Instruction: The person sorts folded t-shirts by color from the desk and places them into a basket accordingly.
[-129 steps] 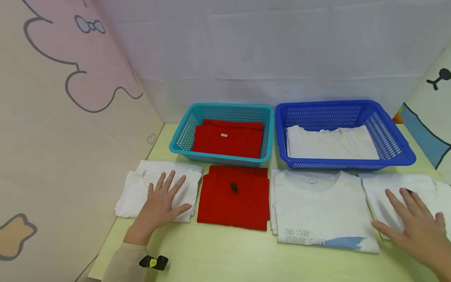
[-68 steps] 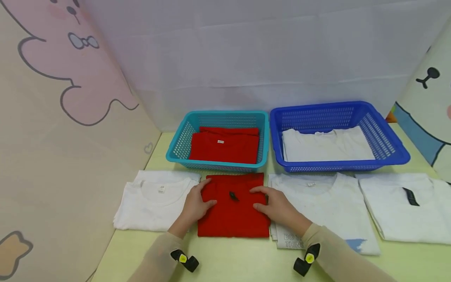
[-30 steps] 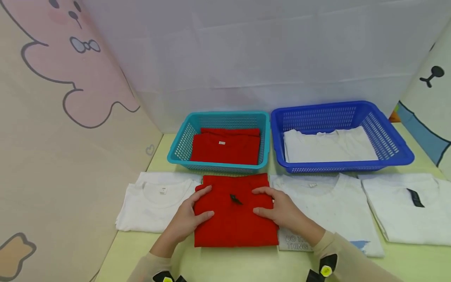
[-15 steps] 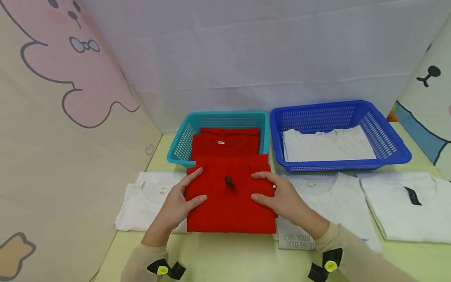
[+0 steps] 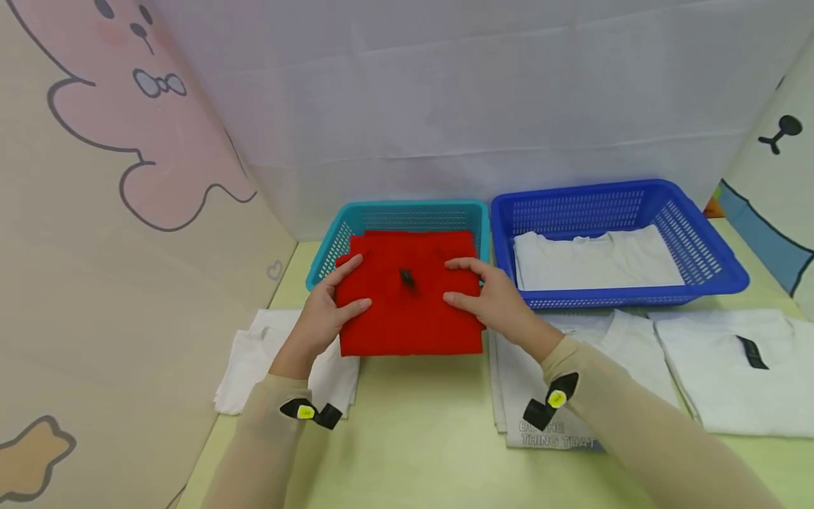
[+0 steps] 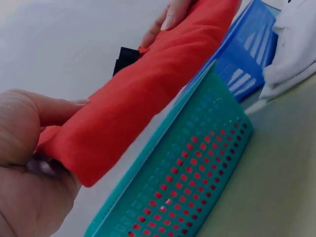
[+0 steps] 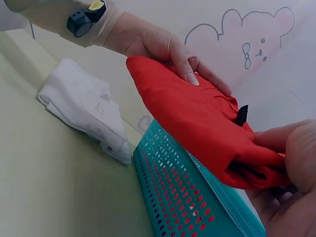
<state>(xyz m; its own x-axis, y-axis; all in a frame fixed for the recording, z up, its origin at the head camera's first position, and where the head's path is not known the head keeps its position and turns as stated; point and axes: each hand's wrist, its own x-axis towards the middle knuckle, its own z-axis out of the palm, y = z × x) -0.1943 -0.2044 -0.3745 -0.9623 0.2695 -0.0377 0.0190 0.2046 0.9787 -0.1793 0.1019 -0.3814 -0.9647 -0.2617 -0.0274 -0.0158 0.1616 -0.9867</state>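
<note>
A folded red T-shirt with a black neck label is held up level with the rim of the teal basket. My left hand grips its left edge, thumb on top and other fingers partly under the cloth. On the opposite edge my right hand holds it the same way. Both wrist views show the red T-shirt raised off the table beside the teal basket. Red cloth inside that basket shows through its holes; from the head view the held shirt covers it.
The blue basket holds a folded white T-shirt and stands right of the teal one. Folded white T-shirts lie on the table at left and at right, plus a printed white T-shirt between. Walls rise behind and beside.
Both hands came together on the red T-shirt from the outer white shirts. They lifted it off the table and carried it forward to over the teal basket's front.
</note>
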